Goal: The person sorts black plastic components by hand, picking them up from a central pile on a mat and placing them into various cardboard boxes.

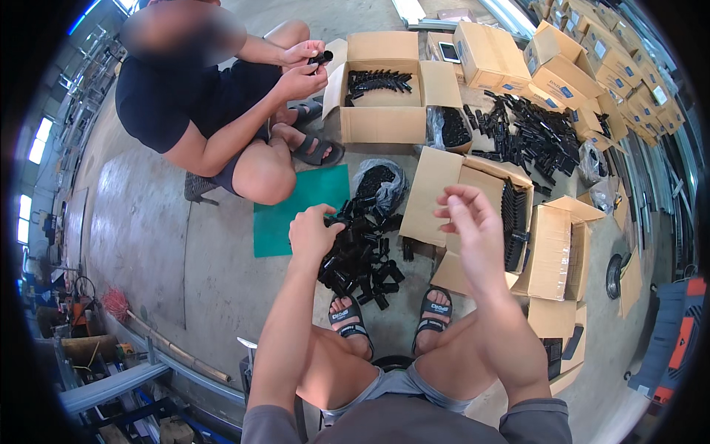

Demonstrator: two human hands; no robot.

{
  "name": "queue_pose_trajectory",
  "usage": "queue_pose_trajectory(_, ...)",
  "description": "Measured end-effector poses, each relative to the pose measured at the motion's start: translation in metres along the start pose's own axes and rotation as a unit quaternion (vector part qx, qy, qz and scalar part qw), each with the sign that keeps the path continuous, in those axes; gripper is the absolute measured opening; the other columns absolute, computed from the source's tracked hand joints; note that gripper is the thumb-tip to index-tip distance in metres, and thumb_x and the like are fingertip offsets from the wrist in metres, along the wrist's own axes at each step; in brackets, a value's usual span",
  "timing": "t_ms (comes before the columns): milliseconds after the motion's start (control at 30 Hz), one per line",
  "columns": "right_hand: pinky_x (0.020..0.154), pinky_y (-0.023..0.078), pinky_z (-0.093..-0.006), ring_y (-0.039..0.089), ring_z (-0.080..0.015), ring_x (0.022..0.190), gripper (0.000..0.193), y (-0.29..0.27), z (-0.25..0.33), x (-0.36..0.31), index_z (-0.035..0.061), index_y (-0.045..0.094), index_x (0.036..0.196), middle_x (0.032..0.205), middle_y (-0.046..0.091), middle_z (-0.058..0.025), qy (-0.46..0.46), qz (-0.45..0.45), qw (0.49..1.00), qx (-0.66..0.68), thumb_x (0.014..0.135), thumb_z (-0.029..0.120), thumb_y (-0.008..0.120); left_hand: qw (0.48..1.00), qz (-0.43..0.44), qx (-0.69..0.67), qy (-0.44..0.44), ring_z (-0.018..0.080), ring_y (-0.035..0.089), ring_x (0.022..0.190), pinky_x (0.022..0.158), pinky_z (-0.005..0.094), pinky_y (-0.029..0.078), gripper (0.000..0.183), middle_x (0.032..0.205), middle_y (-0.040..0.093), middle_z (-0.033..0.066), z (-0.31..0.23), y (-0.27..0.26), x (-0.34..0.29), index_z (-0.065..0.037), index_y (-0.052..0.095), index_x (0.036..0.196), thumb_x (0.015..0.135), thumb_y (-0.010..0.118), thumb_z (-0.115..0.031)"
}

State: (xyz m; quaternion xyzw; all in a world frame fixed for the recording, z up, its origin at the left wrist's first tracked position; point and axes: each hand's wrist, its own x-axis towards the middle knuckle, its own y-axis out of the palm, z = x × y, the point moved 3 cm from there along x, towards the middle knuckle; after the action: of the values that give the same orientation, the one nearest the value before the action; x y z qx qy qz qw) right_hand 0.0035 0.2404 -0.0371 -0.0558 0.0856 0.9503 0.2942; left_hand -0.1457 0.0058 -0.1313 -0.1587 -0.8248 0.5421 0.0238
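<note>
My left hand (314, 235) is closed around a small black plastic part (336, 220) at the edge of a heap of black plastic parts (360, 255) on the floor in front of my feet. My right hand (467, 220) is raised above an open cardboard box (473, 214), fingers loosely apart and holding nothing. That box has black parts stacked upright along its right side (512, 222). Across from me a seated person holds a small black part (320, 58) in both hands.
A green mat (296, 211) lies on the concrete floor. A plastic bag of black parts (379, 181) sits behind the heap. Another open box with black parts (381, 85) is farther back. More loose parts (536, 133) and stacked cartons (584, 66) fill the right.
</note>
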Motion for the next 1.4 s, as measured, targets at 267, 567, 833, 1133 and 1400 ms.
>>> queue_pose_trajectory(267, 0.073, 0.052, -0.0257, 0.068, -0.0129, 0.082, 0.022, -0.106, 0.027, 0.051, 0.0041, 0.067, 0.115, 0.095, 0.071, -0.0063, -0.07, -0.134, 0.988, 0.045, 0.102, 0.02, 0.059, 0.996, -0.06, 0.022, -0.07, 0.0376, 0.065, 0.113, 0.095, 0.0462, 0.052, 0.063, 0.124, 0.068, 0.0182, 0.059, -0.003, 0.002, -0.014, 0.058, 0.138, 0.08, 0.08, -0.027)
queue_pose_trajectory(567, 0.074, 0.055, -0.0382, 0.071, -0.0282, 0.08, 0.035, -0.242, -0.18, 0.085, 0.0016, 0.072, 0.099, 0.077, 0.07, -0.0143, 0.039, -0.061, 0.844, -0.531, 0.099, 0.033, 0.057, 0.967, -0.1, -0.213, 0.1, 0.0255, 0.074, 0.097, 0.084, 0.0334, 0.054, 0.028, 0.102, 0.075, 0.0175, -0.044, -0.047, -0.034, -0.002, 0.071, 0.117, 0.092, 0.071, -0.013)
queue_pose_trajectory(833, 0.086, 0.056, -0.0488, 0.069, -0.0389, 0.097, 0.034, -0.19, -0.244, 0.1, 0.0049, 0.073, 0.102, 0.102, 0.071, -0.0216, 0.087, 0.005, 0.732, -0.675, 0.091, 0.035, 0.062, 0.94, -0.02, -0.341, -0.004, 0.0055, 0.06, 0.059, 0.056, 0.0221, 0.045, 0.027, 0.065, 0.067, 0.0051, -0.033, -0.051, -0.036, 0.003, 0.071, 0.082, 0.096, 0.071, -0.02)
queue_pose_trajectory(1133, 0.088, 0.054, -0.0533, 0.069, -0.043, 0.099, 0.038, -0.175, -0.194, 0.121, 0.0015, 0.068, 0.106, 0.1, 0.072, -0.0247, 0.133, -0.118, 0.719, -0.672, 0.101, 0.029, 0.043, 0.963, 0.037, -0.263, 0.053, 0.0152, 0.071, 0.073, 0.07, 0.0284, 0.054, 0.022, 0.08, 0.074, 0.0124, -0.035, -0.031, -0.024, 0.0, 0.075, 0.096, 0.092, 0.073, -0.021)
queue_pose_trajectory(1400, 0.069, 0.048, -0.0268, 0.059, -0.0095, 0.08, 0.034, -0.064, -0.088, 0.087, 0.0033, 0.067, 0.107, 0.085, 0.065, -0.0017, 0.025, 0.225, 0.939, -0.26, 0.108, 0.03, 0.046, 0.943, 0.111, -0.204, 0.239, 0.0361, 0.053, 0.134, 0.111, 0.0429, 0.042, 0.075, 0.136, 0.06, 0.0245, -0.092, -0.003, -0.028, -0.002, 0.053, 0.141, 0.08, 0.083, -0.033)
